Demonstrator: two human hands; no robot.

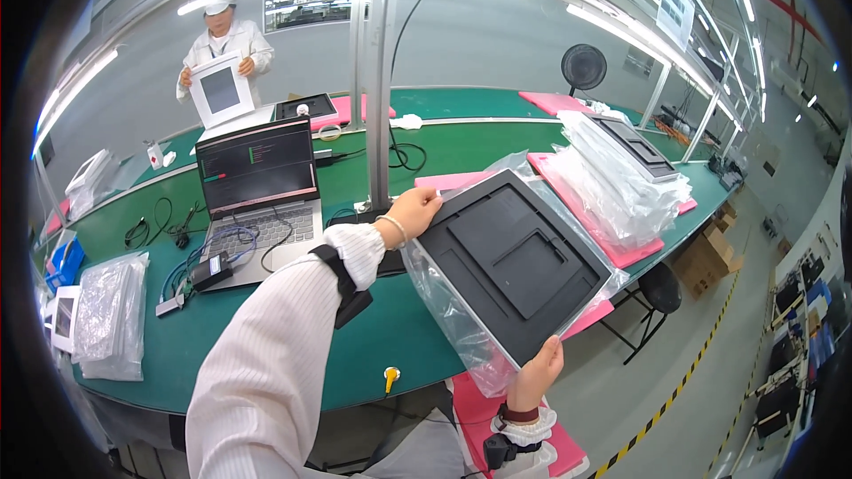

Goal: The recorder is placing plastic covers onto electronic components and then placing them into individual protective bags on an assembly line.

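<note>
Between my two hands is a flat rectangular panel with a black recessed back and a pale rim, tilted over the table's right-hand part. My left hand is closed on its upper left corner, thumb and fingers pinching the rim. At the lower near corner my right hand grips the edge. A clear plastic bag shows along the panel's sides and below it; whether the panel lies inside the bag or on it, I cannot tell.
An open laptop with cables stands left of a metal post. Stacked bagged panels rest on pink foam at the right. More bags lie far left. Across the table, a person holds a white-framed panel. A stool stands right.
</note>
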